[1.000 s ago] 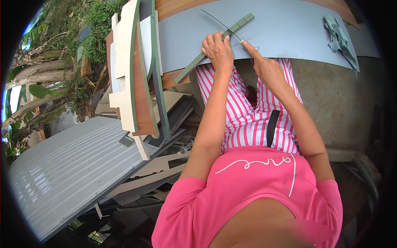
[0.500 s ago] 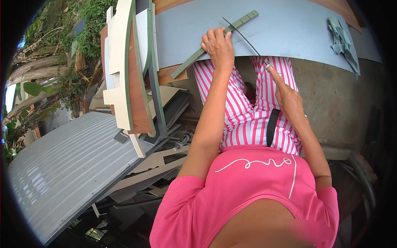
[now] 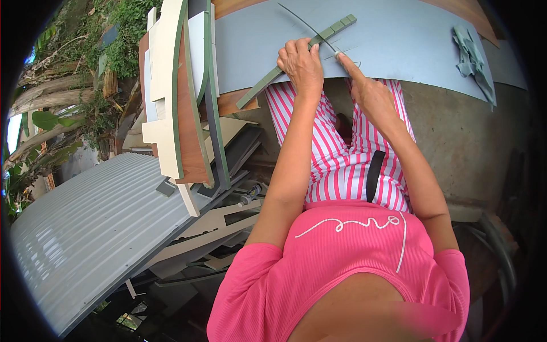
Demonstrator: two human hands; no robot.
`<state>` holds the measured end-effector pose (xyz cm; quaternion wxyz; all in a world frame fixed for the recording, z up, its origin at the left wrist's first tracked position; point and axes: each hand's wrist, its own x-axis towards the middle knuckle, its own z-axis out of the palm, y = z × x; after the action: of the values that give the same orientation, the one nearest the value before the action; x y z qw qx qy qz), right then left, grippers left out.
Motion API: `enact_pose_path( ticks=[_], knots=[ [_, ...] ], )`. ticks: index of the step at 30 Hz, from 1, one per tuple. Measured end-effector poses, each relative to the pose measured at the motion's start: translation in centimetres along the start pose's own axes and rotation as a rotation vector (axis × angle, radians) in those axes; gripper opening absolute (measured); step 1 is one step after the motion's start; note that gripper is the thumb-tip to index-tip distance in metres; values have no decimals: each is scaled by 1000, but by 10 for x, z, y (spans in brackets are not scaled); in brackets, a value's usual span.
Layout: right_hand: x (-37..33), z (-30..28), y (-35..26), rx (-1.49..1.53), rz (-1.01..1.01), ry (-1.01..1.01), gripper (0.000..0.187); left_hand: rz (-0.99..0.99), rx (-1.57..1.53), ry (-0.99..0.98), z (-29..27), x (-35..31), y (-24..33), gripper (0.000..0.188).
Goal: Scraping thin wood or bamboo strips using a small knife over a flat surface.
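A long narrow green strip (image 3: 265, 81) lies slantwise on the light blue board, with crosswise lines marking off short blocks at its far right end. My left hand (image 3: 301, 64) is closed over the strip's middle and presses it down. My right hand (image 3: 370, 94) grips a thin, dark-bladed hand saw (image 3: 297, 19), its index finger stretched along the handle. The blade crosses the strip just right of my left fingers, and its tip points to the far left. Most of the handle is hidden in my right hand.
The light blue board (image 3: 399, 45) spans the far side, with a crumpled grey-green cloth (image 3: 470, 57) at its right. Stacked cut panels (image 3: 171, 85) stand at the left, above a corrugated sheet (image 3: 97, 222). A small tube (image 3: 249, 195) lies among scraps.
My right hand has pushed the saw away from me toward the far left, so its blade reaches farther past the strip. My left hand and the strip have stayed put.
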<state>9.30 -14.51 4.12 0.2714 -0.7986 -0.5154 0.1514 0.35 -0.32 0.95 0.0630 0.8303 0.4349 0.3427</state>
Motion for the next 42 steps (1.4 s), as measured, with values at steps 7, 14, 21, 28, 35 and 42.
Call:
enact_pose_path(
  ticks=[7,14,21,28,35,42],
  knots=[
    [-80,-24,18,0,51,-37,74,-8,-6,-2,0,0,-2,26],
    [-26,-14,-1,-74,57,-71,70,9,-2,26,0,1,-1,25],
    [32,8,-8,-82,12,-16,68,-1,10,32,2,0,-2,25],
    [-50,-23,4,-66,40,-72,70,14,2,35,1,-1,-3,26],
    [-73,-26,11,-53,35,-43,75,19,18,57,2,0,-5,27],
    [22,10,-3,-72,-52,40,69,20,13,61,2,1,-1,25]
  ],
)
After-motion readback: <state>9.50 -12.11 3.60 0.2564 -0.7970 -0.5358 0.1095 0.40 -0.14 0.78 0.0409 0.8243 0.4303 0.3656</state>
